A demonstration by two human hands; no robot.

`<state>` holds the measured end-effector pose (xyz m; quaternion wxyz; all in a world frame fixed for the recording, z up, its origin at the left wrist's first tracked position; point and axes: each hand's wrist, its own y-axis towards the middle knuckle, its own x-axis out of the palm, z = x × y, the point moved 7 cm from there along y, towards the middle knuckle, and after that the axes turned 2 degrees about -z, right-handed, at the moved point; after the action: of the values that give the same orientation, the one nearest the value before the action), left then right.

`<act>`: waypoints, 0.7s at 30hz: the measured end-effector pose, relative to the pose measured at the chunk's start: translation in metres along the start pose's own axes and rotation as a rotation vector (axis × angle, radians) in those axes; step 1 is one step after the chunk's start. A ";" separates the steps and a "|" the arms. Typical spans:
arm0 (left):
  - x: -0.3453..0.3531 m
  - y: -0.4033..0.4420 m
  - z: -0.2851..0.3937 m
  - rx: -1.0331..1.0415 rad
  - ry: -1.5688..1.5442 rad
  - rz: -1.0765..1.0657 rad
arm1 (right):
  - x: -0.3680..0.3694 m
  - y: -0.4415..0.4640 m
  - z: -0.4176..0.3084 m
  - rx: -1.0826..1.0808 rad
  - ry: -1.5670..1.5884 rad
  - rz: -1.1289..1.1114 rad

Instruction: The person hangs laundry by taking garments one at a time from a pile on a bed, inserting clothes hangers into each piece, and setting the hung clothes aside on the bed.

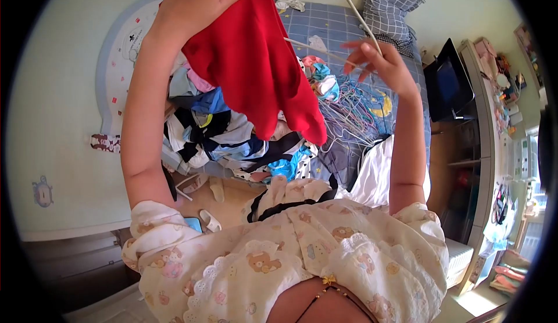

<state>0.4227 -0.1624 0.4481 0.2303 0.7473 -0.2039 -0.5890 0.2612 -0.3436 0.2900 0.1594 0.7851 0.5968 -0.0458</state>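
A red garment [247, 61] hangs from my raised left hand [195, 3], whose fingers are wrapped round its upper part at the top of the view. On the right, my right hand [378, 61] holds a white wire hanger [351, 3], its fingers bent round the wire near a corner. One bar of the hanger runs left to the edge of the red cloth and passes out of sight there. Below the garment, a heap of mixed clothes [215, 128] lies on the bed. A tangle of wire hangers [349, 113] is beside the heap, under my right hand.
The bed [302, 23] has a blue checked cover and a checked pillow [392, 9] at its far end. White cloth [378, 169] lies at its near right. A dark monitor [450, 84] stands right of the bed. Slippers [209, 220] are on the floor.
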 end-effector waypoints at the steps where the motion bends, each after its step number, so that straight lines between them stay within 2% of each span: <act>1: -0.001 0.000 -0.002 -0.032 0.011 0.006 | -0.015 0.000 0.000 0.020 -0.258 0.183; 2: -0.001 -0.001 -0.007 -0.066 0.021 0.012 | -0.027 0.000 -0.002 0.044 -0.516 0.365; 3: -0.002 -0.002 -0.011 -0.066 0.026 0.046 | -0.030 -0.009 -0.027 -0.284 -0.856 0.701; 6: -0.008 -0.009 -0.020 -0.117 -0.001 0.105 | -0.007 -0.051 -0.050 -0.730 -0.872 1.232; 7: -0.009 -0.010 -0.022 -0.120 -0.007 0.121 | 0.010 -0.054 -0.042 -0.749 -0.805 1.196; 8: -0.010 -0.010 -0.021 -0.124 -0.014 0.132 | 0.029 -0.046 -0.031 -0.726 -0.630 1.041; 11: -0.014 -0.016 -0.024 -0.142 -0.022 0.124 | 0.108 -0.005 -0.027 -0.536 -0.396 0.497; 13: -0.017 -0.023 -0.029 -0.165 -0.056 0.136 | 0.137 0.021 -0.013 -0.493 -0.383 0.412; 17: -0.025 -0.046 -0.046 -0.200 -0.132 0.163 | 0.139 0.046 0.037 -0.352 -0.320 0.363; 20: -0.034 -0.067 -0.065 -0.177 -0.095 0.206 | 0.139 0.052 0.053 -0.113 -0.618 0.037; 21: -0.037 -0.073 -0.070 -0.172 -0.103 0.213 | 0.140 0.050 0.046 -0.196 -0.547 0.041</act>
<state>0.4848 -0.0749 0.4484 0.3439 0.6678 -0.2426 -0.6139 0.3538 -0.2408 0.2199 0.3902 0.7363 0.5173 -0.1950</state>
